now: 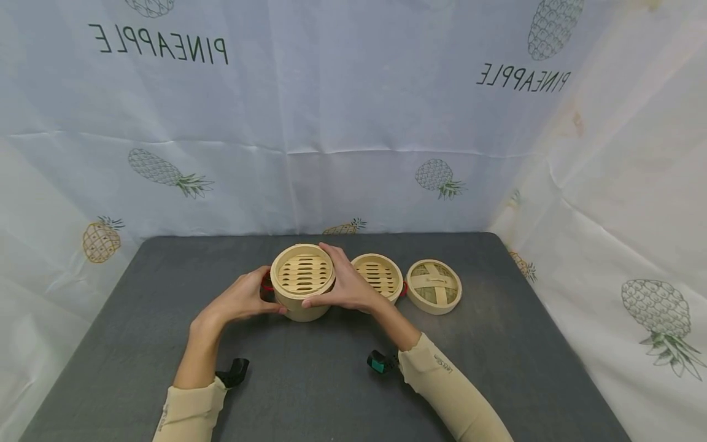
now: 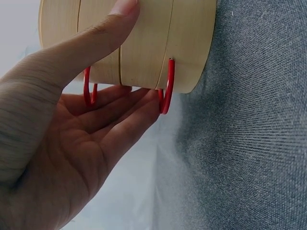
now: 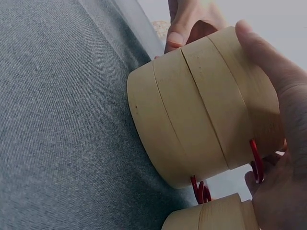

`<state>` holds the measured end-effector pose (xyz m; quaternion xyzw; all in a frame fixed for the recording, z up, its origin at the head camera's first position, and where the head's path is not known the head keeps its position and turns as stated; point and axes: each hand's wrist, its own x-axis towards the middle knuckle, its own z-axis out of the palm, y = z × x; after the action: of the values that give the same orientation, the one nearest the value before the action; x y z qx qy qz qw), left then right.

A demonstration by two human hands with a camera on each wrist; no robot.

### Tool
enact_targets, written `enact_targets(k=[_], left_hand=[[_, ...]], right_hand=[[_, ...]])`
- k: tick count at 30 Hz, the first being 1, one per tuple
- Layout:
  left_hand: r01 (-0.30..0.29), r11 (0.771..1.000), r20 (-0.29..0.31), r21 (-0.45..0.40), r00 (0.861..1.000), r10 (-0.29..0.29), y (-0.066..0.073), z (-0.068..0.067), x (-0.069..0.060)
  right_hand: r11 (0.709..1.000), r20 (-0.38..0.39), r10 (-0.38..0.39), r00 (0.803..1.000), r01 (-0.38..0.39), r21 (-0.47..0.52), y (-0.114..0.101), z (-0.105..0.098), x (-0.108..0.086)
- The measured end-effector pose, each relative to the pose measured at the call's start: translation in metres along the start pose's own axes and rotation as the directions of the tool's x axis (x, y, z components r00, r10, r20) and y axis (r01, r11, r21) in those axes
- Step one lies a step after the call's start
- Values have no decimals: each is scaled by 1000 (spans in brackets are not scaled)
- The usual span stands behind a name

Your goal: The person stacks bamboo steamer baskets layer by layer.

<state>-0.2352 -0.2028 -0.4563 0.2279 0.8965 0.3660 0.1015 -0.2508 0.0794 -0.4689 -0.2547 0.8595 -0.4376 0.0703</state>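
Observation:
Two round bamboo steamer baskets stand stacked in the head view. The upper basket (image 1: 302, 276) shows its slatted floor, and the lower basket (image 1: 306, 315) is mostly hidden beneath it. My left hand (image 1: 240, 299) holds the stack from the left, its thumb on the front wall and its fingers behind, near the red loop handles (image 2: 168, 91). From the right, my right hand (image 1: 348, 285) grips the upper basket, with the thumb at the front and fingers round the far side. In the right wrist view the upper basket (image 3: 218, 100) sits on the lower one (image 3: 165, 120).
Right of the stack, another slatted steamer basket (image 1: 378, 276) stands partly behind my right hand. Beside it lies a round woven bamboo lid (image 1: 433, 286) with a crossed strap. All are on a dark grey table (image 1: 309, 380), with a pineapple-print curtain (image 1: 353, 110) behind.

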Motion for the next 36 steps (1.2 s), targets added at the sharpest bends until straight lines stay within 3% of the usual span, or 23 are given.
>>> enact_targets(k=[12,21,36], left_hand=[[4,1000,-4,-2,1000,-4,0,0,0],[1,1000,-8,6,1000,-1,1,1,-1],[4,1000,-7,8,1000,-4,1,0,0]], right_hand=[[999,-5,-41,999,41,19,2,-3,-6],[999,-37,-36,999,35,-20,4,-11,-17],[999,-87,-52,995,52,-2,2,-35,-36]])
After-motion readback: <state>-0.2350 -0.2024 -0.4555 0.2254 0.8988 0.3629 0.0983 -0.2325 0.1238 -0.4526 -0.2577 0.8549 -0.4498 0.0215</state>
